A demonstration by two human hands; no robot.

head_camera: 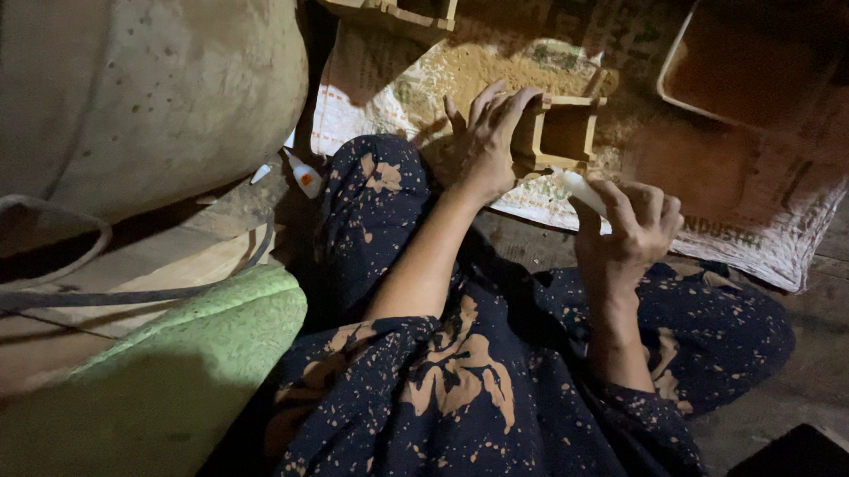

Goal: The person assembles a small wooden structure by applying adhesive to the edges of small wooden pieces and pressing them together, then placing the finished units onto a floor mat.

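I see the left hand (485, 144) laid with spread fingers over the near left side of a small open-topped rectangular wooden box frame (562, 130), steadying it rather than closing around it; the frame rests on a printed white woven sack (744, 241) dusted with brown sawdust. The right hand (631, 224), just below and to the right of the frame, is closed around a slim white tube-like applicator (578, 188) whose tip points up toward the frame's near wall; whether the tip touches the wood I cannot tell. Beyond the left hand's fingertips lies a second, similar wooden frame (388, 6) at the top edge of the view. Well to the left of the left wrist, a small white bottle with an orange label (303, 174) lies on the wooden plank floor (833, 346). Up and to the right of the right hand sits a shallow rectangular tray holding brown powder (748, 63). In my judgement, the risks are these: the left hand only presses on the frame, so a sideways push from the applicator could slide it across the loose sawdust; the low light could cause the tip to miss the joint; and fingers resting beside the working edge could be smeared by whatever the applicator dispenses
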